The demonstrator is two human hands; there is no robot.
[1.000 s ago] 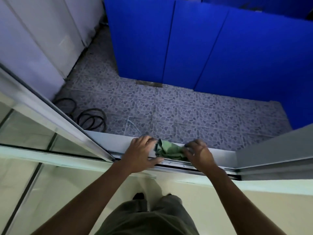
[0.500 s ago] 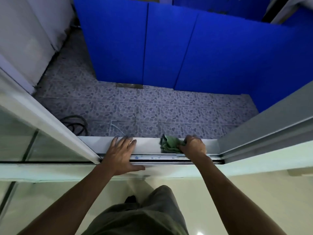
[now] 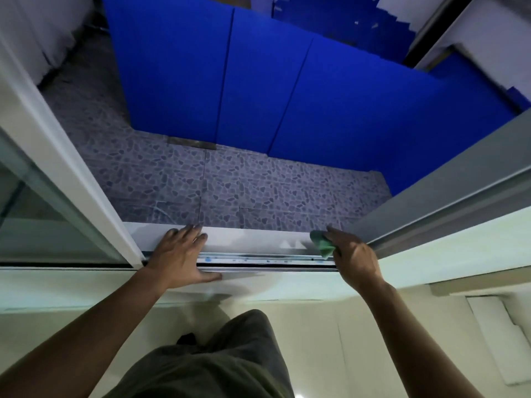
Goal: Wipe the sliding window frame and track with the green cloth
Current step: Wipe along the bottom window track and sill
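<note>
The green cloth (image 3: pixel 323 245) is bunched under my right hand (image 3: pixel 355 258), pressed on the right end of the white sill (image 3: pixel 253 241) where it meets the grey side frame (image 3: pixel 436 208). Only a small part of the cloth shows past my fingers. The window track (image 3: pixel 258 259) runs along the sill's near edge with dark specks in it. My left hand (image 3: pixel 179 255) lies flat on the sill, fingers spread, holding nothing, next to the white sliding sash (image 3: pixel 71 179) on the left.
Beyond the sill lies a pebble-patterned tiled floor (image 3: pixel 230 182) below, closed in by blue panels (image 3: pixel 244 81). The glass pane (image 3: pixel 34 214) of the sash fills the left. A cream wall and my trouser leg are below the sill.
My right hand has slid the cloth rightward along the sill to its right end. My left hand let go of the cloth and now rests flat on the sill.
</note>
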